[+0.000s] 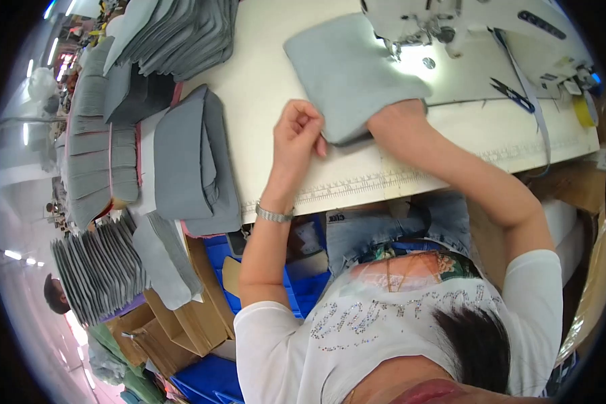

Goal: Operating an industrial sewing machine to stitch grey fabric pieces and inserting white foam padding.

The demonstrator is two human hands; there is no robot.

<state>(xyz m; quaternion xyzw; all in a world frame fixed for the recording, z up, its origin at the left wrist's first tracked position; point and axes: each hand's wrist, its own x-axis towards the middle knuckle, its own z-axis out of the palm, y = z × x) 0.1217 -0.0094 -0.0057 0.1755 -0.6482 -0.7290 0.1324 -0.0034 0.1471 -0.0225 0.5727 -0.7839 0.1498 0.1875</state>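
A grey fabric piece (353,74), layered like a flat pouch, lies on the white sewing table, its far right part beside the lit needle area of the sewing machine (417,30). My left hand (299,128) is closed, thumb and fingers pinching at the near left edge of the piece. My right hand (398,120) reaches in at the near right edge, between the layers or beneath the top one; its fingers are hidden by the cloth. A dark layer shows below the near edge, between my hands.
Thread snips (512,94) and a grey strap (528,87) lie right of the machine, near a yellow tape roll (584,111). Folded grey pieces (188,155) and a tall stack (175,37) stand at left. Bundled grey pieces (97,269), cardboard boxes (188,316) and blue bins (212,380) are lower left.
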